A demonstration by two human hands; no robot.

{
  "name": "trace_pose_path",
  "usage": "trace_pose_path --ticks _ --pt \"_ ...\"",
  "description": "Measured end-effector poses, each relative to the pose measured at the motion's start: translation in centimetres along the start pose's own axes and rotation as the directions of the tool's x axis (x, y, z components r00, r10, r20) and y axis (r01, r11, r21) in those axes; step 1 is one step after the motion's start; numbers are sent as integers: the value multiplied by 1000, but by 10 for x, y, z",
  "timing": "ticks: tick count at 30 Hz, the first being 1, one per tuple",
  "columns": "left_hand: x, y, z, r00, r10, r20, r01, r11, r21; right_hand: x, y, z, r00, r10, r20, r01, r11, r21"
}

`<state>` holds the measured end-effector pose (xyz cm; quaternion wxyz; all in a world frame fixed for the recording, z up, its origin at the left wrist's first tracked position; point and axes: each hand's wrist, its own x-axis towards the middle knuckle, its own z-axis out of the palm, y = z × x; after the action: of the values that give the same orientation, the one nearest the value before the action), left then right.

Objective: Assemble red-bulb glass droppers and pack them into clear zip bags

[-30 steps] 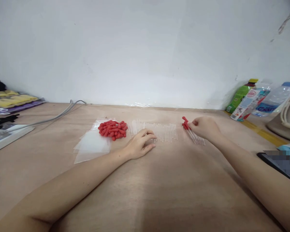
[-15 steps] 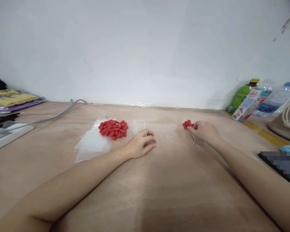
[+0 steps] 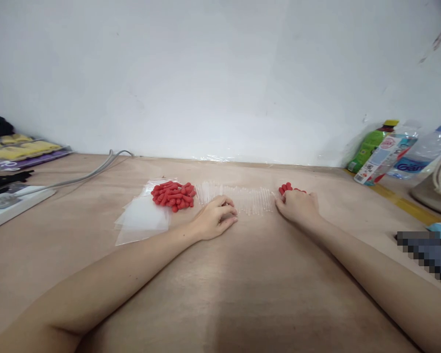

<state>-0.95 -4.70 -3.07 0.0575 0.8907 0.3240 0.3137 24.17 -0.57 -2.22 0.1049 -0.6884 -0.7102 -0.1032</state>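
Observation:
My left hand [image 3: 217, 217] rests on the tabletop with its fingers curved and apart, holding nothing. It lies at the near edge of a row of thin clear tubes [image 3: 259, 200]. To its left is a heap of red rubber bulbs [image 3: 173, 195], partly on a fan of clear plastic bags [image 3: 143, 215]. My right hand [image 3: 299, 206] is curled over a small group of droppers [image 3: 285, 187], clear tubes with red bulbs. The red bulbs show beyond the knuckles; the hand hides the tubes and most of the fingertips.
At the left stand a white power strip [image 3: 25, 203] with a grey cable [image 3: 84, 177] and packets of yellow items [image 3: 25, 148]. Bottles, including a green one [image 3: 370, 147], a carton [image 3: 382, 157], a beige bag [image 3: 435, 189] and a blurred-out dark device [image 3: 429, 252] occupy the right side.
My right hand has moved left and slightly toward me, from pinching at the red bulbs to lying over the droppers' tubes. My left hand stays in place. The view has shifted slightly.

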Motion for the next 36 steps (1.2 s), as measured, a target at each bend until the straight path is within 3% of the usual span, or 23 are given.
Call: trace_pose_path --ticks 4,7,9,12,15,19,26,29,32,34,36 --pt "4 -1 -4 998 -29 -61 33 997 64 -1 -3 1 1000 7 -19 -7 1000 29" --pt "9 -10 -21 981 -134 -137 161 965 209 -2 -3 1 999 20 -42 -17 998 63" --pt "12 -23 -38 941 -279 -191 328 887 325 -3 -3 2 996 31 -84 -24 997 80" --pt "11 -45 -63 845 -459 -273 532 676 510 -7 -7 7 979 6 -202 15 995 102" --pt "7 -62 -80 768 -591 -248 608 548 574 -14 -14 13 950 -67 -305 111 985 129" --pt "6 -64 -85 735 -654 -176 605 518 604 -21 -21 17 919 -131 -372 211 960 185" --pt "9 -60 -91 762 -607 -223 601 536 593 -25 -20 16 895 -173 -411 298 917 263" --pt "13 -55 -94 796 -533 -287 597 616 514 -25 -20 18 868 -226 -442 351 910 222" --pt "19 -42 -86 837 -416 -356 526 789 316 -26 -21 16 848 -271 -455 388 902 187" --pt "21 -31 -70 858 -374 -352 430 898 93 -27 -22 13 839 -294 -458 421 884 204" --pt "21 -20 -48 883 -354 -308 329 935 -130 -29 -24 10 832 -315 -456 457 856 241"
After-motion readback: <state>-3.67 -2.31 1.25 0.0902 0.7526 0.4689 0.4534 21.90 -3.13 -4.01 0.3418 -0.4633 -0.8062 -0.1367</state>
